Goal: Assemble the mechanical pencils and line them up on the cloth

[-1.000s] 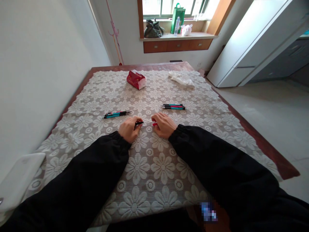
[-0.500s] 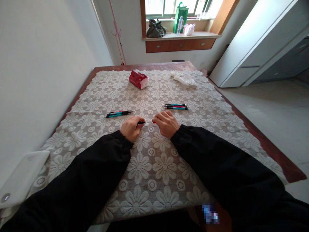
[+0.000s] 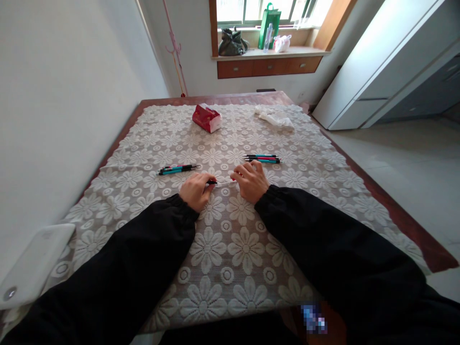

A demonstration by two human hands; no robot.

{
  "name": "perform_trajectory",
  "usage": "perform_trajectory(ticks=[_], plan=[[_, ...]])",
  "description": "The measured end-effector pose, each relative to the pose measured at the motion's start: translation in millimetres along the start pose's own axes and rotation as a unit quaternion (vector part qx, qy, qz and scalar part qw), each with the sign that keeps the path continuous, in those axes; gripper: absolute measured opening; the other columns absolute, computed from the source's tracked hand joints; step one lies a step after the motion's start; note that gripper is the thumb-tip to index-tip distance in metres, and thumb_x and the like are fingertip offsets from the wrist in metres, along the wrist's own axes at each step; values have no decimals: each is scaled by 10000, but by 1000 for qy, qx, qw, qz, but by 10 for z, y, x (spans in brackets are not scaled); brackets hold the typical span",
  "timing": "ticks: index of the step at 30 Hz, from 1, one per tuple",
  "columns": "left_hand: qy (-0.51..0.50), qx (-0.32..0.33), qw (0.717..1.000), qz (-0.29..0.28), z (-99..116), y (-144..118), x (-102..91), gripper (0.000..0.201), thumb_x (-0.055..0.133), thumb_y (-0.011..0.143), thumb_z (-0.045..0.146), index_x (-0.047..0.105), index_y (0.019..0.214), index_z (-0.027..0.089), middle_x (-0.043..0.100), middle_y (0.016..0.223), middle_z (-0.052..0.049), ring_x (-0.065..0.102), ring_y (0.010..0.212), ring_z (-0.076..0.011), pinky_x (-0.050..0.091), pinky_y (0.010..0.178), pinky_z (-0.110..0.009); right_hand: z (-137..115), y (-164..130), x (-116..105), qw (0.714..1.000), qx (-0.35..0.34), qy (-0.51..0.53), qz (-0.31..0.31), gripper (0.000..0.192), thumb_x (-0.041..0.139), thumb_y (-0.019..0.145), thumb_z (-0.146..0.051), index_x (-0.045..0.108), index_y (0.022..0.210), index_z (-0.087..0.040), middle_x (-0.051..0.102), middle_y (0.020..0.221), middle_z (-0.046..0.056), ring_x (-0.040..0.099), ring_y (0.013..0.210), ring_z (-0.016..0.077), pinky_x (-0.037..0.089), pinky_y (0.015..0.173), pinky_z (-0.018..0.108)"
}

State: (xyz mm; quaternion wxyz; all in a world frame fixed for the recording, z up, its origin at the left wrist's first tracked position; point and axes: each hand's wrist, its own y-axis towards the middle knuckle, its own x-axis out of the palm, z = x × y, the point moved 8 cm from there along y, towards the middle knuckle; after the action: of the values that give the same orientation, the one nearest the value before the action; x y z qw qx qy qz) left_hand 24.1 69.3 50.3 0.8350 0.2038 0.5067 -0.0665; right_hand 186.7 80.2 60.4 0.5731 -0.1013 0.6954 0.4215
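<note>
My left hand (image 3: 196, 190) is pinched around the black front part of a pen (image 3: 212, 182), just above the tablecloth. From it a thin pale tube (image 3: 223, 183) runs rightward to my right hand (image 3: 251, 179). Between those right fingers a bit of a red pen barrel (image 3: 233, 179) shows; the rest is hidden by the hand. Left of my hands lie several blue, black and red pens (image 3: 178, 169) in a loose bundle. A second group of similar pens (image 3: 262, 158) rests just beyond my right hand, side by side.
A lace tablecloth (image 3: 226, 249) covers the wooden table. Toward the far side are a red tissue pack (image 3: 206, 118) and a crumpled white plastic bag (image 3: 275, 118). At the near left lies a white device (image 3: 36, 266), by the wall.
My right hand has shifted slightly right and away from my left, and its fingers have lifted a little. More of the pale tube shows between the hands. The left hand keeps its place.
</note>
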Motion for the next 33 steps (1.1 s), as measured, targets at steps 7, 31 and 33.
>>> perform_trajectory(ticks=[7, 31, 33], plan=[[19, -3, 1000, 14, -7, -3, -12, 217, 595, 927, 302, 650, 1114, 208, 724, 1108, -74, 624, 1068, -279, 503, 970, -433, 157, -2, 4, 996, 93, 16, -7, 198, 528, 862, -88, 662, 923, -221, 716, 997, 51, 529, 1007, 244, 208, 977, 460], [4, 49, 999, 3, 58, 8, 0, 185, 560, 985, 328, 711, 954, 226, 718, 1161, -68, 624, 1093, -252, 497, 1003, -426, 112, -13, 133, 989, 30, 147, -17, 182, 555, 885, -142, 683, 985, -225, 693, 1182, 68, 546, 1108, 236, 265, 1035, 435], [-3, 49, 999, 6, 58, 11, -10, 176, 556, 984, 316, 701, 945, 223, 719, 1147, -70, 623, 1088, -250, 495, 1006, -420, 110, -8, 139, 989, 30, 145, -23, 167, 546, 904, -160, 685, 972, -223, 699, 1106, 65, 542, 1054, 229, 274, 1010, 423]])
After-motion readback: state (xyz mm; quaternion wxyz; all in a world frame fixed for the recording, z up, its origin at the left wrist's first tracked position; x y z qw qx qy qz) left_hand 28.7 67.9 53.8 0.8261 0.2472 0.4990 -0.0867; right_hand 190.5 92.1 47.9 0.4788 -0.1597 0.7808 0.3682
